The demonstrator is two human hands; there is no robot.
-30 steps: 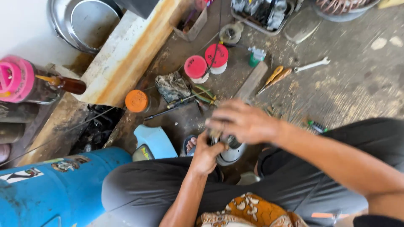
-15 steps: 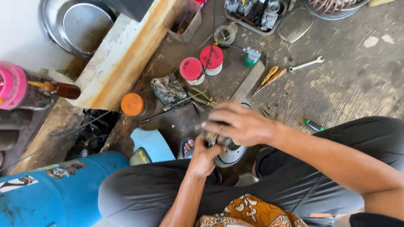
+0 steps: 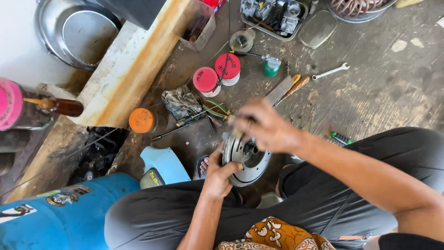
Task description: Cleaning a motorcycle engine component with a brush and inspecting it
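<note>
Between the knees, above the floor (image 3: pixel 379 92), the flywheel (image 3: pixel 246 159) now shows its open face, where half a second ago the right hand (image 3: pixel 263 127) covered most of it. It stands tilted on edge, face toward the camera, axis leaning up. The left hand (image 3: pixel 218 175) grips its lower rim; the right hand's fingers curl over the top edge.
</note>
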